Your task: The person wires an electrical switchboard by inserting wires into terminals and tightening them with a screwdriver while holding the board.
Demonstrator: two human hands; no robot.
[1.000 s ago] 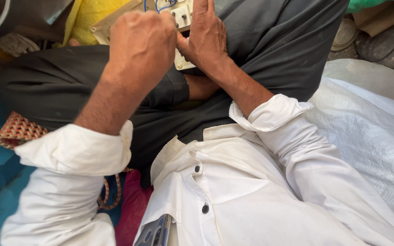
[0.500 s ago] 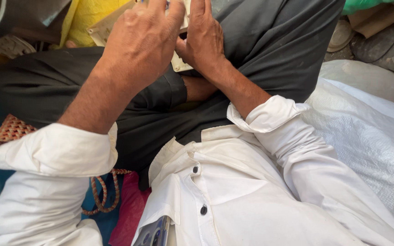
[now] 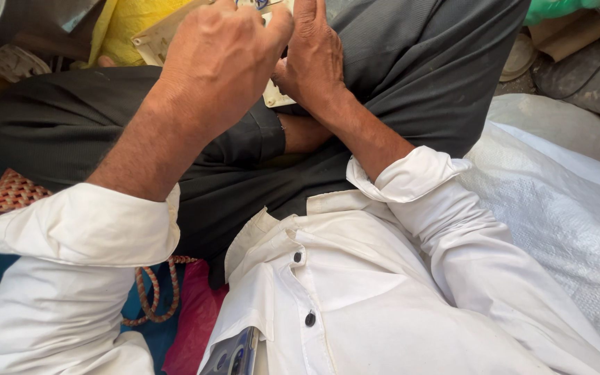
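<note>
Seated cross-legged, the person's left hand [image 3: 220, 62] and right hand [image 3: 312, 59] both close around a cream plastic switch plate [image 3: 157, 43], propped on the dark trouser lap [image 3: 397, 62], apparently to steady it.

Bright, even daylight; white shirt [image 3: 355, 305] near glare at 5 o'clock. Soft shadows on dark trousers [image 3: 411, 76]. Focus sharp throughout.

Left hand [image 3: 220, 66] curled, knuckles up; right hand [image 3: 314, 59] beside it, fingers extended

Head cam, steep down, close-up.
</note>
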